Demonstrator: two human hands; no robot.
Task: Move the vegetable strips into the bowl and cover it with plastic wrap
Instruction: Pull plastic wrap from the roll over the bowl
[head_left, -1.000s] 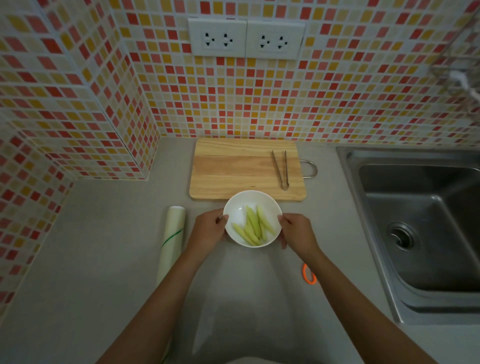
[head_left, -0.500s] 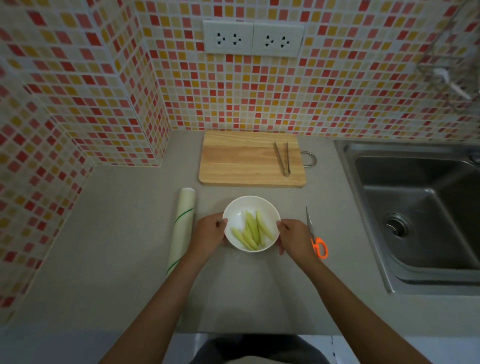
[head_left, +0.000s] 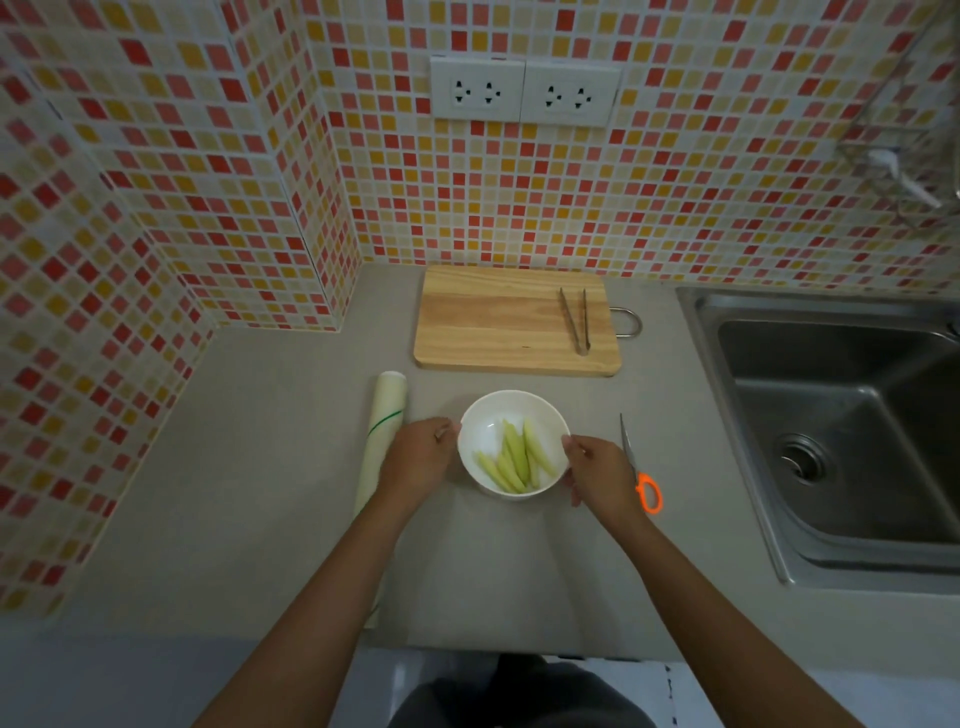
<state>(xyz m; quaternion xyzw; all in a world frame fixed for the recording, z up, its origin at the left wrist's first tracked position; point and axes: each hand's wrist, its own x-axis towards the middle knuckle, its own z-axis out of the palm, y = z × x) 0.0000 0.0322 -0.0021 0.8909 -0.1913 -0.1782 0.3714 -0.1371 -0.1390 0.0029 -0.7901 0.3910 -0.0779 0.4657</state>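
A white bowl (head_left: 483, 410) stands on the grey counter, in front of the cutting board. Several pale green vegetable strips (head_left: 514, 460) lie inside it. My left hand (head_left: 418, 460) is curled against the bowl's left side, fingertips at the rim. My right hand (head_left: 597, 475) wraps the right side, with the thumb at the rim and the fingers lower down. Any film over the bowl is too clear to make out. The plastic wrap roll (head_left: 384, 431) lies lengthwise just left of my left hand.
Orange-handled scissors (head_left: 647, 491) lie just right of my right hand. Metal tongs (head_left: 575, 322) rest on the wooden cutting board (head_left: 498, 322) near the tiled wall. A steel sink (head_left: 831, 415) takes up the right side. The counter's front edge is near my body.
The view has pulled back, so the bowl looks nearer the counter's edge. Both hands stay at the bowl's sides. The shiny sheet seen in front of the bowl no longer shows.
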